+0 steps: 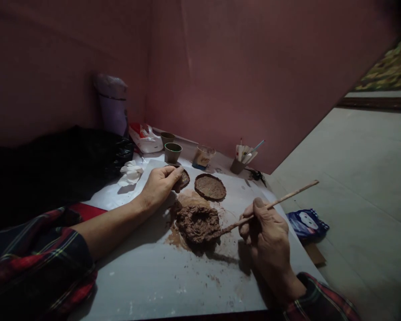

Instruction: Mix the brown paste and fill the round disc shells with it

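My right hand (pixel 265 229) pinches a thin wooden stick (pixel 294 192) smeared with brown matter. The stick's lower end touches a lumpy mound of brown paste (pixel 198 223) on the white board (pixel 137 276). With thumb and fingers, my left hand (pixel 160 185) grips the near-left edge of a small round brown disc (pixel 185 179); part of that disc is hidden behind the hand. To its right lies a larger brown disc (pixel 210 187) with a raised rim, flat on the board. Wet brown smears and crumbs surround the mound.
Behind the discs stand two cups (pixel 173 153), a clear container (pixel 203 157) and a pot of brushes and sticks (pixel 239 165). White gloves (pixel 130 171) and a black plastic bag (pixel 63 165) lie left. A blue packet (pixel 307 223) sits beyond the right edge.
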`<state>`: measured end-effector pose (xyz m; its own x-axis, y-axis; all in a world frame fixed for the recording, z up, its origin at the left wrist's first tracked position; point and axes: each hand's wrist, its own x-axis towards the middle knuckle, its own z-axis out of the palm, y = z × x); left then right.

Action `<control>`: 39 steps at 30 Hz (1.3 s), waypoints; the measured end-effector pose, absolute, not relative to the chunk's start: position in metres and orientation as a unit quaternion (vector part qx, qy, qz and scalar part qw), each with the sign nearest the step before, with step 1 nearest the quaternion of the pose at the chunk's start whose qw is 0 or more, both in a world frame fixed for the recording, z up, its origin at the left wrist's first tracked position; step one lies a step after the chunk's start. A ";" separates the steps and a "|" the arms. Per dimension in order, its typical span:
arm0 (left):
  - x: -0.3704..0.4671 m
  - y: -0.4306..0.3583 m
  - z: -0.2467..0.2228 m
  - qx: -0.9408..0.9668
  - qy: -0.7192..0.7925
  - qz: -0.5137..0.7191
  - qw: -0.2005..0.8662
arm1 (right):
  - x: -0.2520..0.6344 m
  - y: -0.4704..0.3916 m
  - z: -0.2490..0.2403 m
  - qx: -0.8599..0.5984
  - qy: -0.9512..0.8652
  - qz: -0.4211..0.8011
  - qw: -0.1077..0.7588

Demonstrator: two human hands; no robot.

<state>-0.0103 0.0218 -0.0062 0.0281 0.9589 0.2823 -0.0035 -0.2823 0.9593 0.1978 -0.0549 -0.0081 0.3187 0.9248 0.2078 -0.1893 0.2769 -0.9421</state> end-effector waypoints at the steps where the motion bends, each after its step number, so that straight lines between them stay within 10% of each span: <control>1: -0.010 0.022 -0.006 0.574 0.417 0.558 0.430 | 0.198 -0.055 -0.008 -0.444 -0.414 0.400 0.687; 39: -0.010 0.023 -0.008 0.571 0.406 0.566 0.436 | 0.194 -0.059 -0.007 -0.419 -0.395 0.455 0.679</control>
<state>-0.0104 0.0228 -0.0080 0.0307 0.9559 0.2920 -0.0300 -0.2911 0.9562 0.1943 -0.0595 -0.0072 0.2727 0.9496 0.1548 -0.2865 0.2337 -0.9291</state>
